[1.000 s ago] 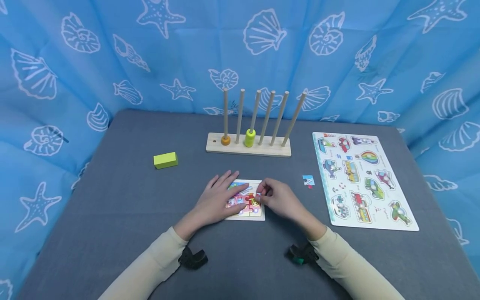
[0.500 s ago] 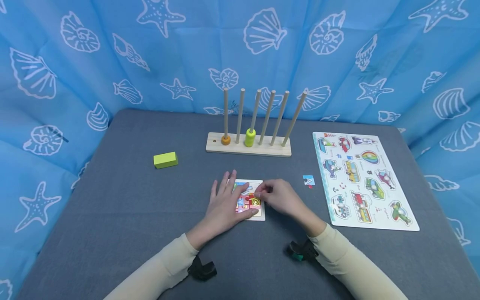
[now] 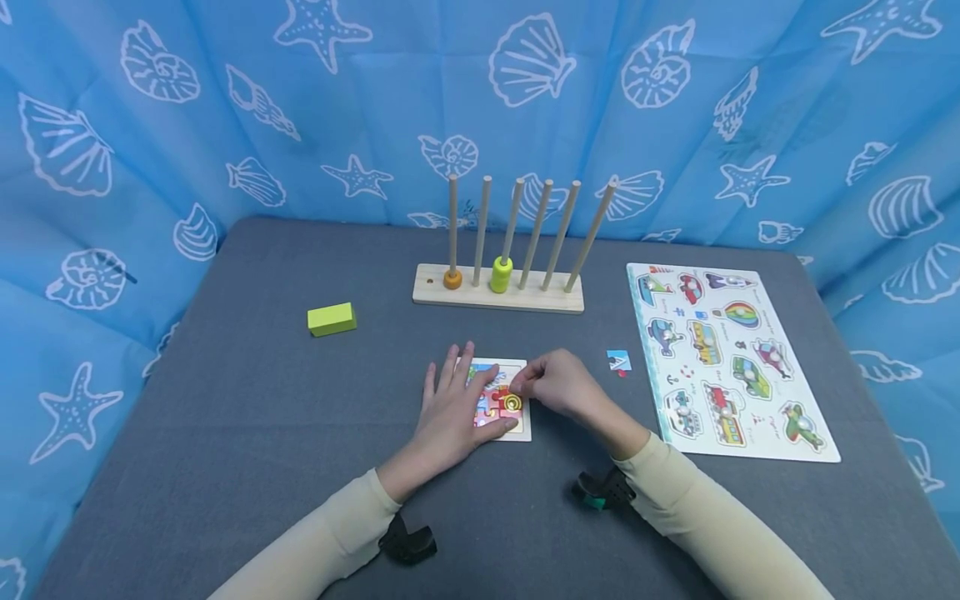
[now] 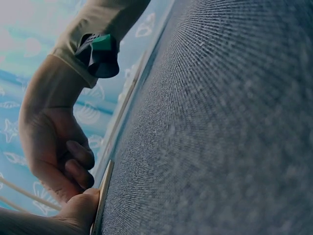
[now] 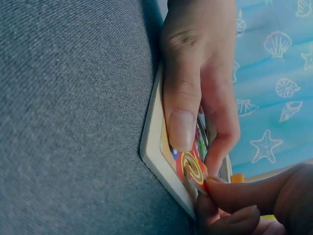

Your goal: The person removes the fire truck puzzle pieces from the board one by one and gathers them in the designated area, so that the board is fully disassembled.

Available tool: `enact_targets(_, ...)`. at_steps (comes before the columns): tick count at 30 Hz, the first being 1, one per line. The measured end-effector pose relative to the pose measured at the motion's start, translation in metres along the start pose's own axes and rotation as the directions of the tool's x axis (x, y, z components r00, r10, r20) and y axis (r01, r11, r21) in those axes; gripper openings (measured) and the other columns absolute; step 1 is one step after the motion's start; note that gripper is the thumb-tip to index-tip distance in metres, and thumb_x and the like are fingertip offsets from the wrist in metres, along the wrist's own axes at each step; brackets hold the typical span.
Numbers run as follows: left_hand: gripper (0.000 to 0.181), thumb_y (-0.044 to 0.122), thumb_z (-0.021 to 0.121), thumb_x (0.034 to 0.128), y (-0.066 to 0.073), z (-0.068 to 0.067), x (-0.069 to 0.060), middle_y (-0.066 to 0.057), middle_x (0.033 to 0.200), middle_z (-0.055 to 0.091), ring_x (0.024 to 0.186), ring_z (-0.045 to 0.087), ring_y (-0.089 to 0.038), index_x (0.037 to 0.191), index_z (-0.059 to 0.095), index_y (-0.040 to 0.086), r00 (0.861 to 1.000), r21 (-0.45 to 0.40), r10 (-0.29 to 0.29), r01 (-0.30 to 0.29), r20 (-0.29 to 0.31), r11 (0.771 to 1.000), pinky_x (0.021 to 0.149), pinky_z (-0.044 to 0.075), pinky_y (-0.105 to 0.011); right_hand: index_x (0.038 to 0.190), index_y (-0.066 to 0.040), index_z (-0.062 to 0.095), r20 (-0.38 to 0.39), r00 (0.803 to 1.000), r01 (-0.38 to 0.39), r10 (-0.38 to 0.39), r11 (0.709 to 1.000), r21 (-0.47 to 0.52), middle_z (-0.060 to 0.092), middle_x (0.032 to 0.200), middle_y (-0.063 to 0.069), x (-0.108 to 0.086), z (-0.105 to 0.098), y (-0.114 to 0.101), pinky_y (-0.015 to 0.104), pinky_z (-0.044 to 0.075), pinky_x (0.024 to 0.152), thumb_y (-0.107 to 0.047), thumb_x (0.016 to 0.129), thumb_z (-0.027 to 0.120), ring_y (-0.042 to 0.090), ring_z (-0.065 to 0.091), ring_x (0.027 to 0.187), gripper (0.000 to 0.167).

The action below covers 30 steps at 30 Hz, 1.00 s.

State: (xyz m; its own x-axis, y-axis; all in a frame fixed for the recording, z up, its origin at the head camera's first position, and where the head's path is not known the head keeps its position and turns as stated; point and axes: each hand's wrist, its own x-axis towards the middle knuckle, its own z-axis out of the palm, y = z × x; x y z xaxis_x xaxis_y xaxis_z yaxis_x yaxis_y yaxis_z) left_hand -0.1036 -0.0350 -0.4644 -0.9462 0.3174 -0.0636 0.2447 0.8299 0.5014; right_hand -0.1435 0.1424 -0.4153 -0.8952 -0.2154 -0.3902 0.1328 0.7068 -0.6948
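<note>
In the head view, a person's left hand spreads over the left part of a small puzzle lying on the grey table, its fingers straight and gripping nothing, the thumb across the lower edge. The right hand is at the puzzle's right edge, fingers bent and tips drawn together by a red piece with yellow rings. Right of this hand lies a small blue-and-white piece, and beyond it a white board with pictures of vehicles. Behind the puzzle stands a peg rack bearing an orange bead and yellow-green beads; a green block sits to its left, near a blue curtain patterned with shells. The left wrist view shows the puzzle almost edge-on, with the left thumb at its rim and the right hand's curled fingers just above; what they hold cannot be told here. In the right wrist view, the left thumb rests flat on the puzzle beside the ringed piece, while the right hand's fingertips pinch that piece at its edge; a dark gap shows along one side of it, and whether it is fully seated cannot be told.
</note>
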Motion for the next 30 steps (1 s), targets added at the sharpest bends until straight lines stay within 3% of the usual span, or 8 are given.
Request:
enact_targets(18, 0.077, 0.063, 0.065, 0.0797, -0.001, 0.001, 0.003, -0.010, 0.160, 0.016, 0.148, 0.004, -0.031, 0.143, 0.046, 0.024, 0.999, 0.010, 0.030, -0.030, -0.034, 1.000, 0.113, 0.003, -0.060, 0.086, -0.006, 0.076, 0.031, 0.999, -0.013, 0.011, 0.999, 0.042, 0.071, 0.080, 0.003, 0.000, -0.008, 0.002, 0.028, 0.039, 0.064, -0.012, 0.088, 0.068, 0.014, 0.053, 0.072, 0.010)
enact_targets(24, 0.078, 0.064, 0.065, 0.0788, -0.002, 0.002, 0.003, -0.009, 0.160, 0.016, 0.148, 0.005, -0.030, 0.143, 0.045, 0.024, 0.999, 0.008, 0.032, -0.032, -0.032, 0.999, 0.113, 0.004, -0.060, 0.093, -0.010, 0.076, 0.048, 0.999, -0.017, 0.014, 0.998, 0.056, 0.072, 0.093, 0.003, -0.008, -0.029, 0.002, 0.034, 0.046, 0.078, -0.021, 0.089, 0.069, 0.016, 0.061, 0.088, 0.014)
enact_targets(30, 0.078, 0.065, 0.064, 0.0787, -0.004, 0.002, 0.001, -0.009, 0.160, 0.016, 0.148, 0.005, -0.030, 0.143, 0.045, 0.025, 0.999, 0.012, 0.022, -0.022, -0.029, 1.000, 0.113, 0.004, -0.059, 0.099, -0.007, 0.073, 0.060, 0.998, -0.027, 0.024, 0.998, 0.048, 0.070, 0.093, 0.005, -0.019, -0.061, 0.015, 0.032, 0.043, 0.075, -0.025, 0.088, 0.070, 0.017, 0.058, 0.086, 0.021)
